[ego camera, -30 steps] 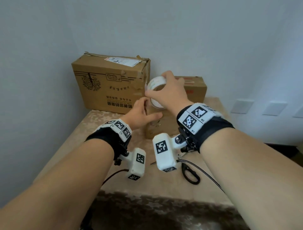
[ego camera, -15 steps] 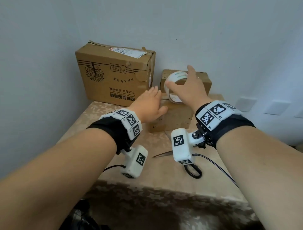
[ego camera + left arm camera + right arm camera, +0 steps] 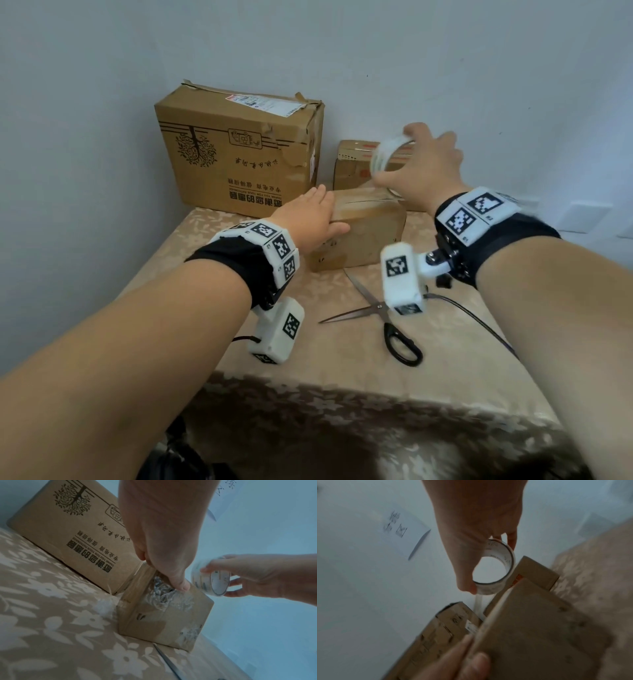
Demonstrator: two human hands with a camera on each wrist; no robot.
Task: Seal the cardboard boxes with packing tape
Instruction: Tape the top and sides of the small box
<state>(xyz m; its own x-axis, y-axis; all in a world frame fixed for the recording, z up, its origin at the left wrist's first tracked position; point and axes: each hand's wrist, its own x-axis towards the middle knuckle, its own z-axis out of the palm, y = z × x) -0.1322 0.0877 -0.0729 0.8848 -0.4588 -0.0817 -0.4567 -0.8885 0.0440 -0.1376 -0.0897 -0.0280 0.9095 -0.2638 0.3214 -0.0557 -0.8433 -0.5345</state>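
Note:
A small cardboard box (image 3: pixel 370 236) stands mid-table with crumpled old tape on its front face (image 3: pixel 164 599). My left hand (image 3: pixel 308 222) lies over its left end, fingers straight along the top and thumb (image 3: pixel 181 586) pressing the front face. Above the box's far right corner my right hand (image 3: pixel 424 164) grips a roll of clear tape (image 3: pixel 385 157). In the right wrist view a strip of tape (image 3: pixel 478 605) runs from the roll (image 3: pixel 501 555) down toward the box top (image 3: pixel 539 628).
A large printed cardboard box (image 3: pixel 239 154) stands against the wall at back left, and another small box (image 3: pixel 356 164) sits behind the one I touch. Open black-handled scissors (image 3: pixel 376 315) lie on the patterned tablecloth (image 3: pixel 445 359), near a cable (image 3: pixel 472 318).
My right hand has carried the tape roll rightward, away from my left hand, across the small box's top. My left hand has flattened onto the box's left end.

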